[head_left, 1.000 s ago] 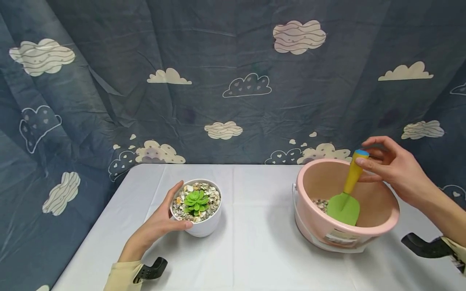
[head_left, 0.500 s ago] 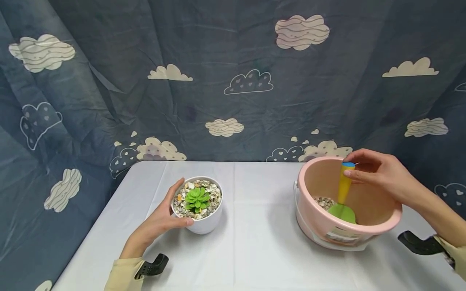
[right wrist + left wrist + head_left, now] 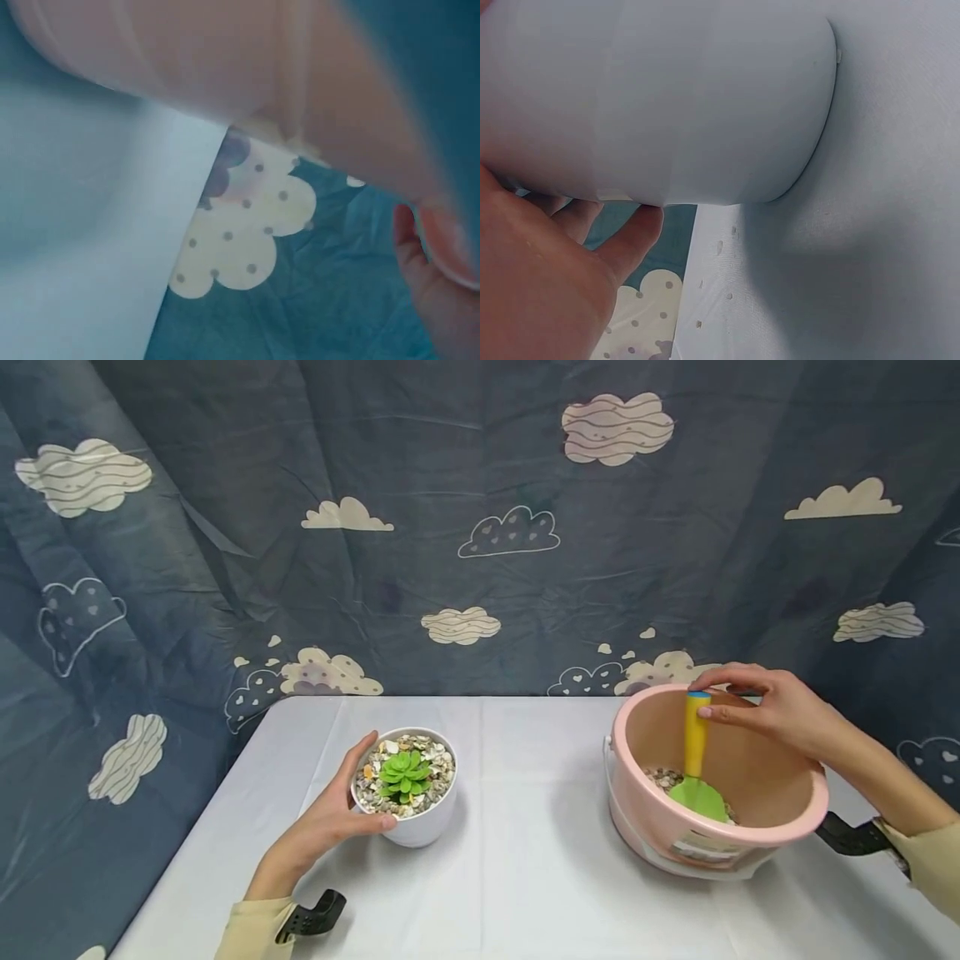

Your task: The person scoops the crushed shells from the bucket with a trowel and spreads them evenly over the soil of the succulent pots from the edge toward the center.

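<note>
My left hand (image 3: 324,824) holds a white pot (image 3: 420,831) from its left side, thumb at the front rim and fingers around the back. In it a green succulent (image 3: 406,774) stands among small pebbles (image 3: 369,791). The left wrist view has the pot's smooth wall (image 3: 667,97) with fingertips against it. My right hand (image 3: 780,706) pinches the yellow handle of a small garden trowel (image 3: 695,735) near its blue end. The trowel's green blade (image 3: 697,797) points down inside a pink bucket (image 3: 813,806), beside gravel (image 3: 663,779) at the bottom. The right wrist view shows mostly the bucket's outer wall (image 3: 187,60).
A white cloth-covered table (image 3: 525,877) lies under both containers, with a wide gap between them. Behind it hangs a dark curtain (image 3: 420,577) with cloud prints. The bucket's handle (image 3: 660,862) hangs down along its front.
The trowel has gone lower and to the left inside the bucket, its handle now nearly upright, as my right hand moved left. My left hand keeps its hold on the pot.
</note>
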{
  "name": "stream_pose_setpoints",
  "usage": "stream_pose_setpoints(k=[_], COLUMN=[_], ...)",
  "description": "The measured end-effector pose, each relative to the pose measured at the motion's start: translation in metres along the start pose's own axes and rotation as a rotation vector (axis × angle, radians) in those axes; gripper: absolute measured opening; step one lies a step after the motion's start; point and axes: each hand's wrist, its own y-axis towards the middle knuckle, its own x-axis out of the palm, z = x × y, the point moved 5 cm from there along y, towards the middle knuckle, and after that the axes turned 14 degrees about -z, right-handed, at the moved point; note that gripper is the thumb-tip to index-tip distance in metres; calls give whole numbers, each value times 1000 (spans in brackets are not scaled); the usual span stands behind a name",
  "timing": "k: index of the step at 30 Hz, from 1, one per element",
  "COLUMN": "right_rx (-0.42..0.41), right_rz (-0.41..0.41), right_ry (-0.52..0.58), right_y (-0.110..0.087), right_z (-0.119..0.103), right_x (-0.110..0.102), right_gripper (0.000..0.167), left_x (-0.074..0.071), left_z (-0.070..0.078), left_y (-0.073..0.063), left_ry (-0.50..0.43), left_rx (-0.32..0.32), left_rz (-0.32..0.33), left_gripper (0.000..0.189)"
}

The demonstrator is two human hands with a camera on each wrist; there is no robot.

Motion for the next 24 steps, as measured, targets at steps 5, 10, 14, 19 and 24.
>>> stream_pose_setpoints(k=[5,10,14,19,24], right_rx=[-7,37,58,62,50], right_rz=[-77,-168,-192,-208,-219], right_ry=[67,140,173,224,233], right_y=[6,8,9,10,8], right_z=[17,30,33,30,29], right_x=[2,5,8,10,11], right_gripper=[35,39,40,40,41], left_x=[1,0,-1,-2,-1], left_z=[0,1,1,1,0], left_y=[1,2,3,4,4], left_ry=[-8,4,1,3,1], left_rx=[1,26,28,20,-1], left_rz=[-8,-3,-7,1,-4], left_gripper=[113,114,113,113,114])
